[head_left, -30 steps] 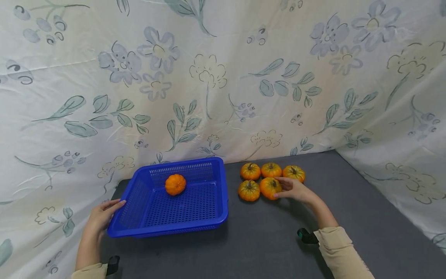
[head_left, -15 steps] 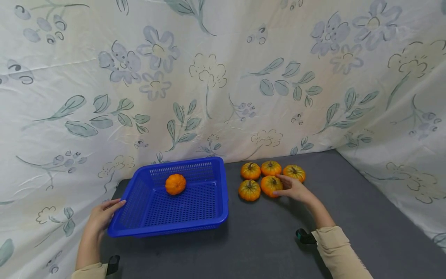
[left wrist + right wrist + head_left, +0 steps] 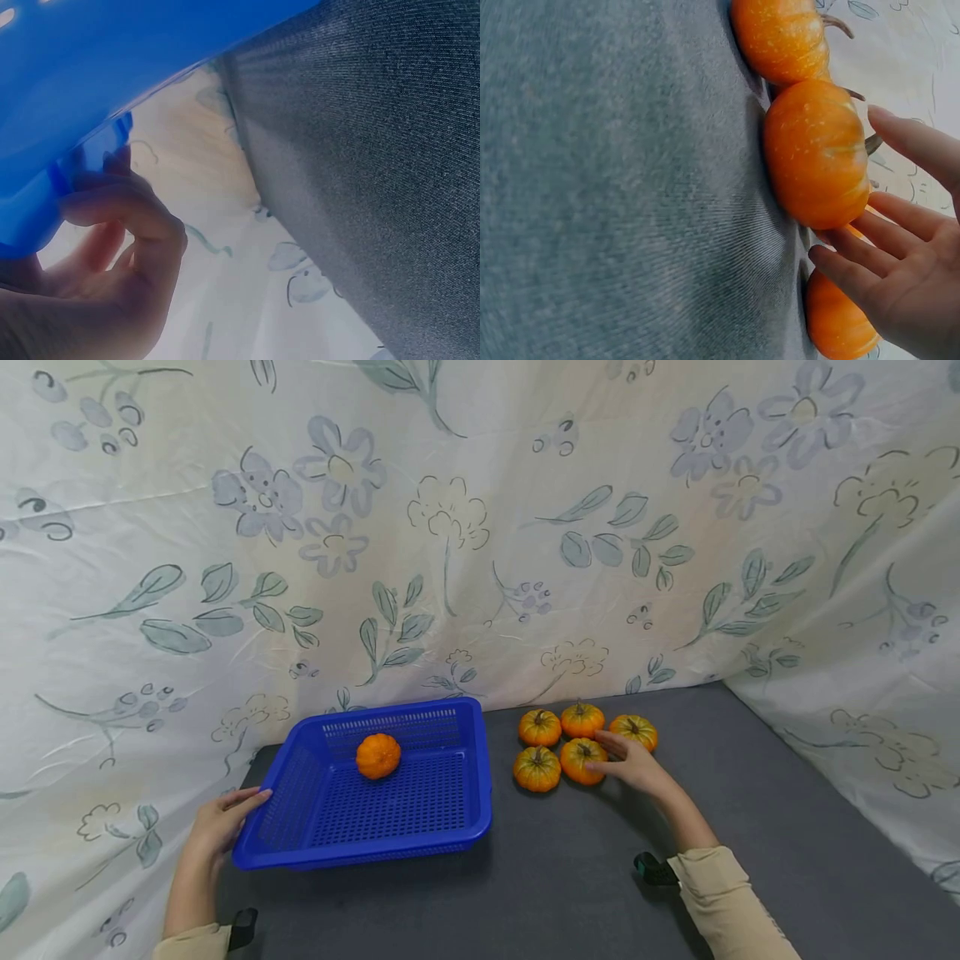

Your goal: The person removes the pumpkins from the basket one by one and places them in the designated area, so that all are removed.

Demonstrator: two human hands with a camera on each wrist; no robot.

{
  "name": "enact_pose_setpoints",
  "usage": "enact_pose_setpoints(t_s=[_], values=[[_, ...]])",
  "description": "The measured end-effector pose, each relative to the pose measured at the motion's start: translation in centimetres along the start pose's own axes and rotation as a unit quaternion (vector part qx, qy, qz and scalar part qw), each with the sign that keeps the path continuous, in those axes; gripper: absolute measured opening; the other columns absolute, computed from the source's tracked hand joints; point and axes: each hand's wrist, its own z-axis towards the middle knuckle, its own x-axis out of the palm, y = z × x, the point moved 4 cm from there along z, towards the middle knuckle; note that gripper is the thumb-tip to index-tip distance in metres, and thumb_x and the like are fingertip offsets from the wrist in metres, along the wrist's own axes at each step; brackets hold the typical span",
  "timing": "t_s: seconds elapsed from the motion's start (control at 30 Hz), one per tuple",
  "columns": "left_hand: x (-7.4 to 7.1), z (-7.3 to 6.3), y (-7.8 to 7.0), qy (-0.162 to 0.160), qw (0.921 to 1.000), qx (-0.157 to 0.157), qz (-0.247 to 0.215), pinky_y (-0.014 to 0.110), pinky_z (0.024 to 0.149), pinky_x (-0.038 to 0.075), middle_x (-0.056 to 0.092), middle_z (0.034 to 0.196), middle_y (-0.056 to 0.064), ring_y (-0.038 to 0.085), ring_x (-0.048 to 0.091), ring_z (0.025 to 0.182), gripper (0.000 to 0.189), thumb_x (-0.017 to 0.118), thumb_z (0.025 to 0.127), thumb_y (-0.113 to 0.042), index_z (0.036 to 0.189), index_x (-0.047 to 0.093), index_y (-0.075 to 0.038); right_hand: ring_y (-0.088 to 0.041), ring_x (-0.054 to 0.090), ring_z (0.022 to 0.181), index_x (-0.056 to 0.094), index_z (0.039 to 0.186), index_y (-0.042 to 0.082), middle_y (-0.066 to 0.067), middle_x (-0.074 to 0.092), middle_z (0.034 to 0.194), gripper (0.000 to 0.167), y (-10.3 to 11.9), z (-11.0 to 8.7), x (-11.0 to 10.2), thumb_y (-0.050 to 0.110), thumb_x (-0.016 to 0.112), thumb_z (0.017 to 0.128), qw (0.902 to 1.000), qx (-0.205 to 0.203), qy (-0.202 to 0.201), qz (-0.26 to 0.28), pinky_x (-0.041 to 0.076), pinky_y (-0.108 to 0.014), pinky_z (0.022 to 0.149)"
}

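My left hand (image 3: 216, 828) grips the left rim of a blue plastic basket (image 3: 375, 857); in the left wrist view its fingers curl at the basket's edge. One orange pumpkin (image 3: 378, 757) lies inside, toward the back left. To the right, my right hand (image 3: 636, 767) is at the right side of a small orange pumpkin (image 3: 582, 762). The right wrist view shows its fingers spread and fairly straight, fingertips right at this pumpkin (image 3: 814, 154), the thumb near the stem. Around it stand a front-left pumpkin (image 3: 537, 769), and back ones at left (image 3: 539, 727), middle (image 3: 582, 720) and right (image 3: 633, 732).
Everything stands on a dark grey cloth-covered table (image 3: 555, 877). A floral curtain (image 3: 480, 568) hangs right behind the basket and pumpkins, and on along the right side. The left hand is near the table's left edge.
My right hand has shifted slightly back and its fingers have loosened from the front-right pumpkin, which moved a little. The back middle pumpkin has also shifted slightly back. The left hand and basket stay put.
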Motion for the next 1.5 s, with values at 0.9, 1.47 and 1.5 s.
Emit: enact_pose_setpoints(t_s=[0.9,1.47,1.5], values=[[0.2,-0.1,-0.3,0.002,1.0000,-0.002,0.004,0.027,0.068,0.057,0.060,0.111,0.015,0.004,0.061,0.074,0.078,0.062,0.094,-0.043,0.146,0.033,0.007,-0.037,0.025,0.148,0.029,0.153,0.006,-0.021,0.028,0.158,0.074,5.8,1.5,2.7,0.030,0.066,0.094,0.9950,-0.070,-0.038,0.060,0.024,-0.052,0.119],[0.0,-0.1,-0.3,0.001,1.0000,-0.001,0.003,0.026,0.067,0.056,0.062,0.105,0.008,0.003,0.060,0.075,0.079,0.064,0.093,-0.043,0.146,0.034,0.007,-0.033,0.033,0.146,0.035,0.149,0.003,-0.018,0.035,0.155,0.068,12.6,4.1,9.4,0.024,0.068,0.093,0.9872,-0.097,0.014,0.126,0.029,-0.048,0.118],[-0.1,0.0,-0.3,0.000,1.0000,-0.002,0.000,0.026,0.067,0.056,0.062,0.107,0.010,0.003,0.060,0.075,0.079,0.064,0.092,-0.043,0.146,0.034,0.007,-0.033,0.033,0.146,0.035,0.149,0.003,-0.019,0.036,0.155,0.068,12.9,4.2,9.9,0.024,0.068,0.093,0.9869,-0.098,0.019,0.127,0.029,-0.048,0.118]])
